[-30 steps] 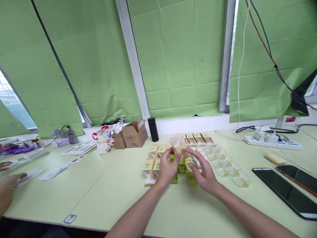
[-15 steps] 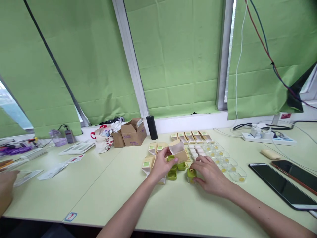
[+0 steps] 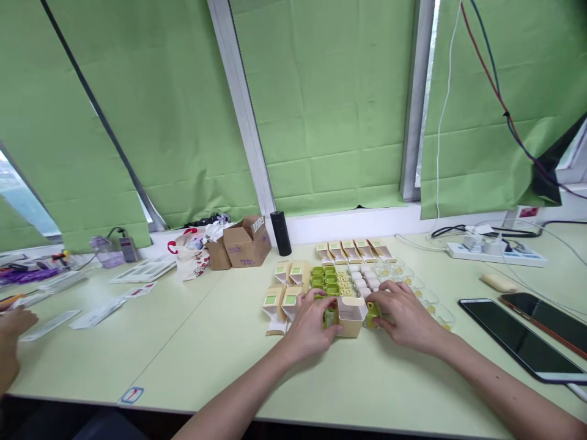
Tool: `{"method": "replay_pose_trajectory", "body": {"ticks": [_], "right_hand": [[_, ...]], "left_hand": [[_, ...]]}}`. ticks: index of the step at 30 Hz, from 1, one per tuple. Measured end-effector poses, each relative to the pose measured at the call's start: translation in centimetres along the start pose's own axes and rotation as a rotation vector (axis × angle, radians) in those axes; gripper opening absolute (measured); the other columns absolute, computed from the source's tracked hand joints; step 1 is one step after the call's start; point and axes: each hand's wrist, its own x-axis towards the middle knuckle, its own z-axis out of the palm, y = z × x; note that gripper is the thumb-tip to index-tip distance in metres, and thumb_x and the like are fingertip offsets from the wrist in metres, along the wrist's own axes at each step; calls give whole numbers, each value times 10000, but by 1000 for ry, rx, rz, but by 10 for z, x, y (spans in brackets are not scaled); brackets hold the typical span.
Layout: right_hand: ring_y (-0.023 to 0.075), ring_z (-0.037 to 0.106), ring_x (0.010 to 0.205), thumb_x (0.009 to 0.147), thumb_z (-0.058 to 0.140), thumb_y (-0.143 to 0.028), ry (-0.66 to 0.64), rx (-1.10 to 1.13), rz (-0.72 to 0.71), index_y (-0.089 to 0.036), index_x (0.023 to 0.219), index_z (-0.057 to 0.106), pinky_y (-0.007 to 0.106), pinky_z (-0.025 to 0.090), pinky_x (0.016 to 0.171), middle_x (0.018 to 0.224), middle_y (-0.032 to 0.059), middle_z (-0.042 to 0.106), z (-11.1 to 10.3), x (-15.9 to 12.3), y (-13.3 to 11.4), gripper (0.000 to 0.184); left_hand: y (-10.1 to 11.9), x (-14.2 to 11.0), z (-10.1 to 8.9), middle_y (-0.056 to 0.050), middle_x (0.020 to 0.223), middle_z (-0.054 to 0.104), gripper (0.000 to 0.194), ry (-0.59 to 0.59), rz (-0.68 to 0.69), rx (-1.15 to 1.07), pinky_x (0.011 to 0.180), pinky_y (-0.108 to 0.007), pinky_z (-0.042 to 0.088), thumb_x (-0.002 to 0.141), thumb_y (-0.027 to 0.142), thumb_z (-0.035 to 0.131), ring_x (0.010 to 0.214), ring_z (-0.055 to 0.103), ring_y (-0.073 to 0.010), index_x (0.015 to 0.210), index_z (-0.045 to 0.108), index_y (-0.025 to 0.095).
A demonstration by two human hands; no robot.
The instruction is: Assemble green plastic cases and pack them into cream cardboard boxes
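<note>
My left hand is closed on a small tan cardboard box, whose open end shows a pale inside. Just right of the box, my right hand pinches a small green-topped container, close against the box's side. Behind my hands lie rows of green square cups, small yellow pieces, white blocks and clear cups with yellow bits in them. Several tan boxes with green labels stand to the left, and another row of tan boxes sits farther back.
Two phones and a power strip with cables lie at the right. A black cylinder and a cardboard carton stand by the wall. Another person's hand is at the far left, near white trays.
The box in my left hand has come down and right, its open end now facing me. My right hand has shifted slightly right and up with the green-topped container, beside the box.
</note>
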Motion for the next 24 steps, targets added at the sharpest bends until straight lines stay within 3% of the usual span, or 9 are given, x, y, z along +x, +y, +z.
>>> {"method": "replay_pose_trajectory", "body": {"ticks": [7,10,14,17,20,24], "right_hand": [[336,625,1114,873,685,-228,18,-63,-10,-217,1156,738,460,421,937,1030,133,752,3,0,1,288],[339,623,1128,869,691,-212,21,-56,-18,-221,1163,729,452,415,935,1037,131,758,4,-1,1,297],[338,623,1133,877,684,-198,19,-44,-15,-224,1166,718,449,412,928,1043,127,759,3,-1,1,292],[341,616,1144,871,686,-195,20,-42,-24,-230,1172,713,450,412,932,1052,122,765,4,-1,1,305],[344,614,1146,860,687,-191,18,-44,-25,-232,1172,712,453,412,935,1052,116,772,4,-1,2,315],[348,610,1153,871,683,-199,10,-43,-23,-238,1163,711,461,408,943,1069,117,774,5,-2,2,296]], "left_hand": [[2,-4,1,-152,1433,555,713,-25,-19,-15,1194,-601,333,742,293,848,1415,393,-445,1420,630,259],[3,-7,-4,-153,1496,509,775,1,7,-61,1186,-595,365,729,251,853,1422,408,-421,1445,559,259],[3,-10,-11,-114,1484,580,484,69,199,-105,1211,-546,378,830,218,793,1449,440,-349,1282,628,266],[2,-10,-14,-71,1493,627,196,71,300,-24,1246,-569,324,881,232,771,1476,440,-353,1071,750,275],[1,-8,-12,-70,1483,661,206,48,263,2,1198,-563,390,928,265,727,1402,547,-343,1113,809,302],[0,1,-7,-97,1235,786,256,78,159,-82,1101,-494,501,997,330,632,1215,678,-306,1163,811,254]]}}
